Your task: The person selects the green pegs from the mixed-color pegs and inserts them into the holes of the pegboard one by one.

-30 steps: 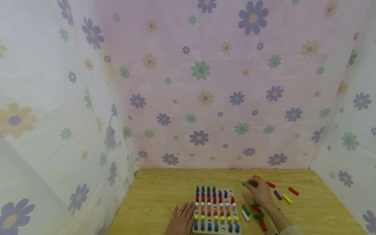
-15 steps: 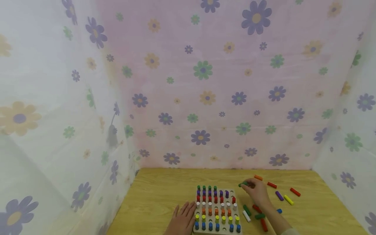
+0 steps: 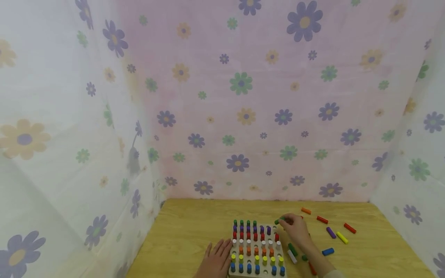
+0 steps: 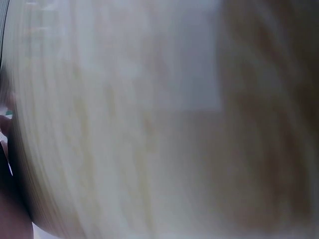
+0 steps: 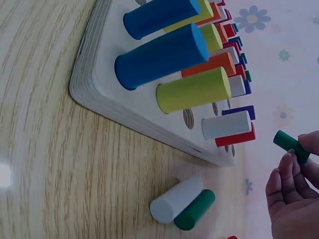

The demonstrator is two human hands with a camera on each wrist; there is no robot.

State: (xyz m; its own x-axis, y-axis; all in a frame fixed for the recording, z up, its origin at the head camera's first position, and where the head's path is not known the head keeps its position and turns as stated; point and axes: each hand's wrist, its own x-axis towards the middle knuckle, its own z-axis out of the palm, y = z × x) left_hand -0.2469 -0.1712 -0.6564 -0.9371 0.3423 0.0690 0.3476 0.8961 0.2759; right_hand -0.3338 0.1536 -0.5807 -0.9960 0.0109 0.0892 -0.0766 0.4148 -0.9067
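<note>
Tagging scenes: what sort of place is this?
Likely a tabletop booth, perhaps for recording: flower-print sheets stand behind and on both sides of a wood-grain table, which bears a pegboard and loose coloured pegs.

Table [image 3: 187, 224] carries pegboard [image 5: 104, 59], loose pegs [image 3: 328, 251] and, apparently, the left hand [image 3: 217, 258]

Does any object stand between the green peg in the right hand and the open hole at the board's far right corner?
Nothing visible does. In the head view, the right hand pinches the green peg close to the open hole; the nearest purple peg stands left of that hole, not between.
</note>
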